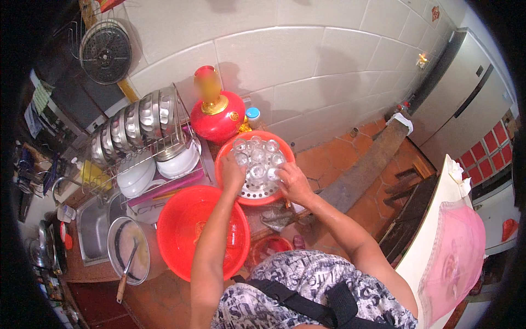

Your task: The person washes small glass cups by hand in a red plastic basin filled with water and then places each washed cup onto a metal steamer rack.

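Several small clear drinking glasses (258, 155) stand on a perforated metal tray (257, 192) set in a red plastic basin (289, 150). My left hand (233, 174) is at the tray's left side, fingertips beside a glass (241, 159); whether it grips the glass is hidden by the hand. At the right side, my right hand (295, 184) has its fingertips on another glass (273, 173). Nearer to me, under my left forearm, is a larger red basin (181, 230) that appears to hold water.
A wire dish rack (181, 144) with metal bowls (131, 123) and white bowls (135, 179) stands left. Behind the tray are a big red vase-shaped bottle (218, 119) and a blue-lidded jar (252, 113). A pot (131, 249) with a ladle (128, 263) sits by the sink (92, 234).
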`<move>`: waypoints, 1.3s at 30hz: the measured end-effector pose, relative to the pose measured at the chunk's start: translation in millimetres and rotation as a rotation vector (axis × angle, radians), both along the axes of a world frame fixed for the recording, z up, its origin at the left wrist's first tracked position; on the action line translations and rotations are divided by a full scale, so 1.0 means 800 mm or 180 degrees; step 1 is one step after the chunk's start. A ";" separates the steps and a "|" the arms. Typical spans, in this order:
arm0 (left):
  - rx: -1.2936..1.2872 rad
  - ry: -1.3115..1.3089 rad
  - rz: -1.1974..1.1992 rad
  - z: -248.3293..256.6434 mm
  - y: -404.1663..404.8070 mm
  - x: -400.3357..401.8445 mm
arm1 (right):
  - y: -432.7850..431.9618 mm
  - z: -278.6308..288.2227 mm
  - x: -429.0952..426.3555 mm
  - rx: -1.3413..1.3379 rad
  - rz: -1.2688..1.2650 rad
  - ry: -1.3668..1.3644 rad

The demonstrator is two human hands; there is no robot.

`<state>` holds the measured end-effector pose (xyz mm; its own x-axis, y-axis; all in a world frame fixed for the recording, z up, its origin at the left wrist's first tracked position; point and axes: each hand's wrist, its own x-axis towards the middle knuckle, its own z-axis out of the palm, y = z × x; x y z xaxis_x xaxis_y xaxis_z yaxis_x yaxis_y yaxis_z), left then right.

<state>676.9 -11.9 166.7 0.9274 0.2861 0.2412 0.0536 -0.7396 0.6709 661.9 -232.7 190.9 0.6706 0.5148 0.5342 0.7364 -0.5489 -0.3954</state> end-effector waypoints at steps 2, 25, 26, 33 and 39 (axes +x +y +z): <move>0.0048 -0.0241 -0.0114 -0.006 0.009 0.000 | 0.005 -0.001 -0.005 -0.0004 0.0072 -0.0092; -0.0253 0.0256 0.1018 0.012 0.125 -0.381 | 0.076 -0.020 0.031 -0.0587 0.0221 -0.0635; -0.0249 0.0208 0.1034 0.012 0.123 -0.389 | 0.076 -0.011 0.025 -0.0588 0.0303 -0.0618; 0.0165 0.0045 0.0866 0.007 0.122 -0.404 | 0.147 0.023 -0.073 0.0011 0.1516 -0.0348; -0.0065 0.0001 0.0962 -0.002 0.144 -0.378 | 0.243 -0.018 -0.113 -0.1543 0.2305 0.0010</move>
